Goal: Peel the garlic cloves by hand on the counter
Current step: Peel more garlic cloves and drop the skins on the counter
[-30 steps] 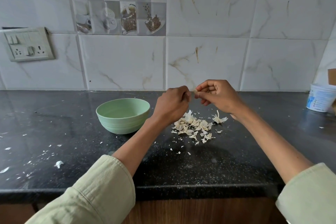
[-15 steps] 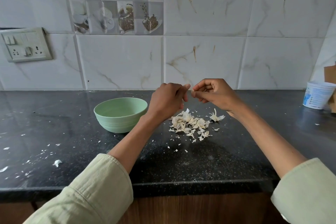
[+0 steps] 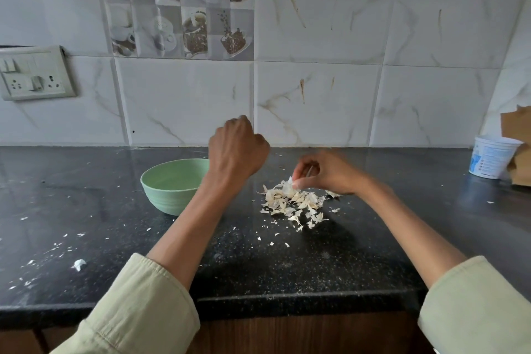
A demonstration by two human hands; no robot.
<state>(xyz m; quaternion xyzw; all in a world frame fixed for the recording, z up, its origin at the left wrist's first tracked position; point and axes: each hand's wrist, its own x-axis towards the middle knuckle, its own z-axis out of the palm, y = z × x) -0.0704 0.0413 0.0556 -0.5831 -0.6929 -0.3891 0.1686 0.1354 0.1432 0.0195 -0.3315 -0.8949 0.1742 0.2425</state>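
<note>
A wall of white marbled tiles, one panel printed with coffee cups, backs a black speckled table (image 3: 86,195) strewn with small white flecks. A switch-and-socket plate (image 3: 34,73) hangs on the wall at the far left. A white plastic tub (image 3: 490,156) stands at the far right of the table, with torn brown cardboard (image 3: 517,146) just behind it.

A pale green bowl (image 3: 169,185) sits left of centre; nothing can be made out inside it. To its right lies a loose pile of garlic skins (image 3: 293,201), spread wider left to right than front to back, with stray scraps trailing toward the near edge.

The left hand (image 3: 237,149) is raised above the table just right of the bowl's rim, back of the hand to the camera, fingers curled into a fist; whether a clove sits inside that grip cannot be told, so the clove's direction and long axis cannot be read either.

The right hand (image 3: 324,174) is low at the right side of the pile, fingers bent downward, thumb and fingertips pinching a pale papery piece that stands up from the top of the heap. The hand is slightly blurred.

Both forearms are bare, with light green sleeves (image 3: 138,310) pushed up near the elbows
</note>
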